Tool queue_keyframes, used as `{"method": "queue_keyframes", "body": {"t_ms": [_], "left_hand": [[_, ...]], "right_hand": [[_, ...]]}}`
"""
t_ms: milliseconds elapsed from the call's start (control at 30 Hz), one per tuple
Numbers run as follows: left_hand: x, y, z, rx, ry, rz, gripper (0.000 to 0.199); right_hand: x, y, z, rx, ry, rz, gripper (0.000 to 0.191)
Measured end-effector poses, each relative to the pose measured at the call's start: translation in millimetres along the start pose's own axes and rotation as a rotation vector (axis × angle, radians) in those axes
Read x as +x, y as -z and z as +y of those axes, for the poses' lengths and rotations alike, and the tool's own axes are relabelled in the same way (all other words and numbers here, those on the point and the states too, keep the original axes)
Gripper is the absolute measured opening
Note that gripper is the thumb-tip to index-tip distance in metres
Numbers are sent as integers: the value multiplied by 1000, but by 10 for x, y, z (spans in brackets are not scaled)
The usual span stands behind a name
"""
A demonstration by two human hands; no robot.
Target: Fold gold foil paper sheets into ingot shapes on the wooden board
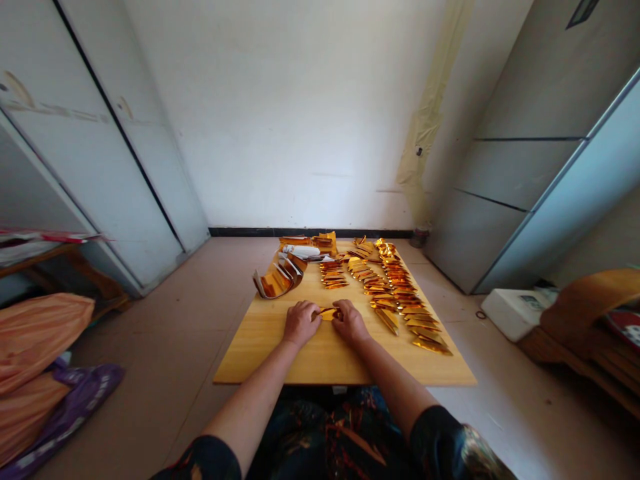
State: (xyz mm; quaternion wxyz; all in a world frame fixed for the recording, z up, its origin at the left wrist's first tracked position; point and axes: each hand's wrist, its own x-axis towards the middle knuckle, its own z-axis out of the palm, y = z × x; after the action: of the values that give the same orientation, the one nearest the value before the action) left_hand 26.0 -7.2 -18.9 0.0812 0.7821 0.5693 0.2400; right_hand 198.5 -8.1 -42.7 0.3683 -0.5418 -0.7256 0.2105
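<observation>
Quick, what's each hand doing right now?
Left hand: closed, pinching the folded gold foil piece.
Right hand: closed, pinching the other end of the folded gold foil piece.

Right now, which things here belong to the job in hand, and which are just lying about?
Job in hand: left hand, right hand, gold foil piece between them, rows of folded gold foil, curved gold foil stack, wooden board.

Lying about: orange sacks, purple bag, white box, grey cupboard.
</observation>
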Motion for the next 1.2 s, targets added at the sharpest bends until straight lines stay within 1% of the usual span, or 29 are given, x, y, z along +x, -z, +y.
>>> {"method": "queue_keyframes", "body": {"t_ms": [100,267,333,400,500,600,667,733,800,900,1000,1100,1200], "left_hand": [[-3,3,-2,13,6,29,11],[-61,-14,-1,-48,-126,74,17],[-89,-31,1,-77,-157,77,18],[-112,-45,3,-92,-163,85,18],[-135,-51,3,-119,-195,106,18],[-148,-40,1,-102,-257,119,17],[-151,-28,-2,-50,-295,104,16],[-151,-16,-2,5,-329,71,16],[-149,-4,2,39,-351,41,17],[-149,24,17,57,-343,16,17],[-163,51,31,56,-342,-4,17],[-185,54,20,42,-362,-14,16],[-200,32,-17,19,-350,-17,14]], "right_hand": [[-2,5,5,0,28,6,41],[-33,15,-31,-24,127,34,44],[-57,28,-82,-75,152,26,38],[-73,53,-150,-183,153,17,28],[-70,118,-249,-438,177,6,15],[-51,193,-297,-642,228,7,14],[-52,232,-287,-676,269,-3,15],[-73,257,-245,-645,288,-37,16],[-108,273,-179,-570,272,-72,14],[-156,296,-57,-420,237,-86,13],[-179,335,52,-307,243,-93,14],[-183,395,111,-251,255,-97,13],[-184,457,121,-228,269,-96,13]]}}
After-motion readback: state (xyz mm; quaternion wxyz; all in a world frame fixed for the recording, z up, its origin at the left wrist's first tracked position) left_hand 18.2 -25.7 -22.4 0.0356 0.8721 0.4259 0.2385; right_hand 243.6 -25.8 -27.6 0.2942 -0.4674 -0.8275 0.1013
